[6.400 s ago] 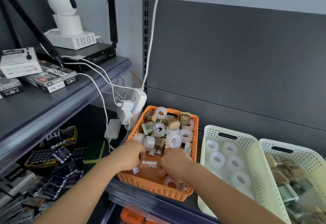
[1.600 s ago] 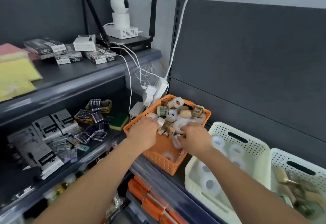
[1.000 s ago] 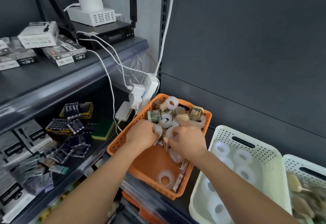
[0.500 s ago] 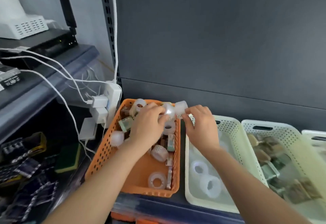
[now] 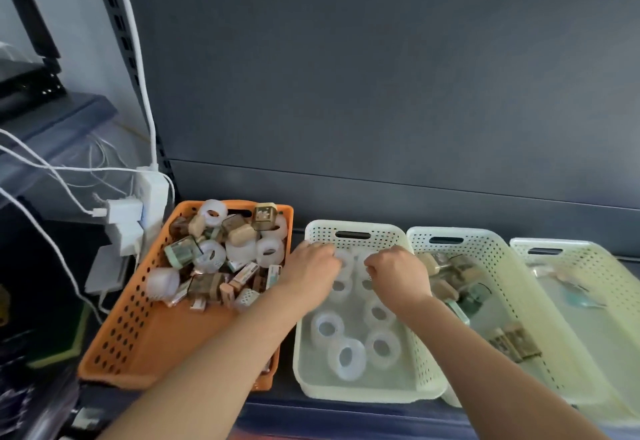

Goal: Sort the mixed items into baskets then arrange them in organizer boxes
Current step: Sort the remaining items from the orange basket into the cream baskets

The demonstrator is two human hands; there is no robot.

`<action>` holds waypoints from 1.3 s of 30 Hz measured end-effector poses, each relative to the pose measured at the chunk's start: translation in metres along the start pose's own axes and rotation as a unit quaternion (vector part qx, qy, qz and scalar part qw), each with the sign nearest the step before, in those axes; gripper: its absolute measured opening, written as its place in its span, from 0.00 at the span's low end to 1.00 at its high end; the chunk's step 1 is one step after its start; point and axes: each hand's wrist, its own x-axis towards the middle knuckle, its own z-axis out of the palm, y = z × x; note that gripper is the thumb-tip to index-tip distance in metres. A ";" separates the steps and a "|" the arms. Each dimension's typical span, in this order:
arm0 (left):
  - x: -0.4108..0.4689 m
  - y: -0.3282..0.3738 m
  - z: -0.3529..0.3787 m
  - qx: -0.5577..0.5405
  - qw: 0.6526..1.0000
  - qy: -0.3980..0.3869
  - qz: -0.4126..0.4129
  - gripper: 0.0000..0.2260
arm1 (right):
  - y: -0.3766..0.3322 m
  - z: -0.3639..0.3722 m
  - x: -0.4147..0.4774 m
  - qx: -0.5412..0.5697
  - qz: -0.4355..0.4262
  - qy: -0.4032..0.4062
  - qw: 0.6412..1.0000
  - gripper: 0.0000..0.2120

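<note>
Head view: we are holding both hands over the far end of the cream basket [image 5: 381,231], just right of the orange basket [image 5: 131,318]. Our left hand [image 5: 311,275] and right hand [image 5: 396,278] are hovering with fingers curled over translucent tape rolls [image 5: 346,375] lying in it; whether they are gripping any, we cannot tell. Mixed items [image 5: 239,233] are sitting heaped in the orange basket's far half.

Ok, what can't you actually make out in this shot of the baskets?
Head view only:
- Whether the left hand or right hand grips anything: the fingertips are turned away, behind the backs of the hands.
- Print on the small boxes in the orange basket: too small and blurred.
- Contents of the far-right basket: blurred, and cut off by the right edge.
- Part of the orange basket's near wall: covered by the left forearm.
</note>
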 end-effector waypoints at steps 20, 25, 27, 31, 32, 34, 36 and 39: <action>-0.110 -0.101 -0.044 -0.051 0.983 -0.063 -0.165 0.05 | -0.128 -0.021 0.003 0.055 -0.233 -0.029 0.970 0.14; -0.138 -0.127 -0.025 0.106 0.970 -0.114 -0.188 0.13 | -0.161 -0.005 0.008 -0.089 -0.247 -0.072 0.962 0.17; -0.145 -0.131 -0.017 0.116 0.967 -0.123 -0.189 0.13 | -0.168 0.002 0.009 -0.097 -0.232 -0.078 0.965 0.18; -0.147 -0.136 -0.011 0.124 0.966 -0.122 -0.190 0.12 | -0.175 0.008 0.012 -0.069 -0.204 -0.090 0.972 0.18; -0.145 -0.137 -0.012 0.124 0.964 -0.128 -0.196 0.12 | -0.176 0.007 0.012 -0.056 -0.200 -0.092 0.974 0.18; -0.143 -0.137 -0.016 0.125 0.961 -0.143 -0.203 0.12 | -0.177 0.005 0.012 -0.027 -0.191 -0.094 0.977 0.16; -0.140 -0.136 -0.020 0.116 0.959 -0.151 -0.210 0.11 | -0.177 0.003 0.011 0.014 -0.178 -0.100 0.979 0.15; -0.135 -0.133 -0.029 0.081 0.962 -0.138 -0.220 0.09 | -0.174 0.000 0.011 0.094 -0.156 -0.108 0.977 0.15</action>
